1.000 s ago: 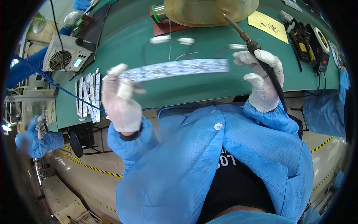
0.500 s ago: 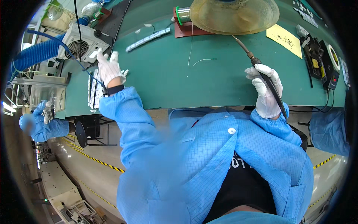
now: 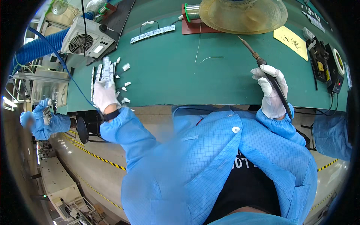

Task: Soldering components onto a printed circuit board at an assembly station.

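Observation:
My white-gloved left hand [image 3: 105, 95] is at the group of narrow white circuit board strips [image 3: 98, 75] on the left of the green mat. Its fingers are closed on the near end of one strip [image 3: 106, 66], which looks blurred by motion. My right hand [image 3: 273, 92], also gloved, grips a soldering iron [image 3: 276, 87] by its dark handle, tip pointing up toward the fume hood. Small white connectors [image 3: 126, 67] lie scattered beside the strips. Farther off, another strip [image 3: 153, 34] with wires and a connector lies flat on the mat.
A translucent fume hood [image 3: 242, 17] hangs at the back, beside a solder wire spool [image 3: 192, 12] on a red stand. A yellow sponge sheet [image 3: 291, 42] and the soldering station [image 3: 332, 71] sit to the right. A white fan unit [image 3: 88, 39] stands left. Another person [image 3: 50, 122] works far left.
My left hand has come down and nearer, from by the fan unit onto the strips, and closed on one. The right hand still holds the soldering iron. The view has shifted slightly.

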The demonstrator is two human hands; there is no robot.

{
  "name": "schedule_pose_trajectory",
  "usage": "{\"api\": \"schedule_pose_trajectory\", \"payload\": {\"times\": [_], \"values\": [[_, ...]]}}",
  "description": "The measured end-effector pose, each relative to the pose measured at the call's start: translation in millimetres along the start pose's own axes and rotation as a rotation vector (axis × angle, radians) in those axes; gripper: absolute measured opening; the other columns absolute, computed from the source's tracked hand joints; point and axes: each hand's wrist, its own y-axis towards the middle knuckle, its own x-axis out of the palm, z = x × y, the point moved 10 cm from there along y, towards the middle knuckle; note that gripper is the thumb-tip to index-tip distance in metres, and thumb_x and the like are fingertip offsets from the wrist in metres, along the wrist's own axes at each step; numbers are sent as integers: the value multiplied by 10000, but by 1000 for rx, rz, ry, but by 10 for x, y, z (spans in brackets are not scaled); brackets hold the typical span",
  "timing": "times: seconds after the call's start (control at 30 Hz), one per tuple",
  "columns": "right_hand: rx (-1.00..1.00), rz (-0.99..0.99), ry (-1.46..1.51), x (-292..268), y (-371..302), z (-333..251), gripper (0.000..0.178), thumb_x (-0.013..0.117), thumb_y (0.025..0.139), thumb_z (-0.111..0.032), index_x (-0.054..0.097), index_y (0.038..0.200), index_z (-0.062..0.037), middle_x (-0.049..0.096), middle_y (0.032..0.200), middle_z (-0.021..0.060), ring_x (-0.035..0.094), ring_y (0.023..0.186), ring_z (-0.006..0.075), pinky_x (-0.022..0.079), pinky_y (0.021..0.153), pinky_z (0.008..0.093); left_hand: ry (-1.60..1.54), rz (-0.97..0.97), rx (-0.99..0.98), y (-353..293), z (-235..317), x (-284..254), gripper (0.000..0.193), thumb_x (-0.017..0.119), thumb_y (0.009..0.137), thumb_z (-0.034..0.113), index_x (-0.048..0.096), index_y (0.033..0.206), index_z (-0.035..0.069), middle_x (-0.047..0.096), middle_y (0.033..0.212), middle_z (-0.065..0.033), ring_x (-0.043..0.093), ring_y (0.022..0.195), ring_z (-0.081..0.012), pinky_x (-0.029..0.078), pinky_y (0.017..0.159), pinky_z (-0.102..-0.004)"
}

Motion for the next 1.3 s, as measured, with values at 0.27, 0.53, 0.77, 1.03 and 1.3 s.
{"api": "schedule_pose_trajectory", "payload": {"times": [0.27, 0.53, 0.77, 1.03, 1.3], "values": [[-36, 38, 30, -43, 3, 8, 286, 593, 882, -177, 582, 1124, -25, 651, 942, 127, 610, 857, 189, 498, 809, 313, -1213, 161, 59, -425, 729, -930, 357, 568, 910, 259, 522, 1143, -8, 595, 986, -102, 553, 889, -169, 442, 814, -283], [-318, 31, 171, -13, -12, -478, 327, 638, 866, -213, 565, 1113, -11, 662, 998, 171, 648, 911, 256, 523, 719, 310, -2095, -857, -128, -1358, 2076, -239, 279, 524, 931, 197, 486, 1148, 26, 519, 1078, -111, 558, 964, -201, 529, 799, -334], [-633, -142, -107, 242, -83, -938, 363, 735, 725, -32, 597, 1060, -1, 666, 1028, 156, 655, 941, 247, 530, 788, 340, -1979, -1011, -17, -1902, 2521, -470, 318, 510, 927, 233, 449, 1144, 8, 456, 1140, -139, 537, 1019, -271, 531, 859, -402], [-391, -43, 316, 113, -76, -806, 345, 690, 741, 31, 604, 1074, 9, 662, 1035, 159, 648, 974, 248, 529, 844, 325, -2285, -1279, -18, -2076, 2661, -545, 313, 534, 925, 247, 504, 1187, 77, 485, 1263, -143, 494, 1154, -345, 438, 984, -499], [-451, -240, 98, 230, -145, -803, 482, 626, 781, 74, 455, 1219, -30, 587, 1124, 261, 582, 1055, 416, 525, 862, 517, -2423, -1115, -37, -2010, 2579, -434, 268, 476, 950, 189, 526, 1153, 20, 496, 1239, -135, 447, 1202, -338, 370, 1054, -486]]}}
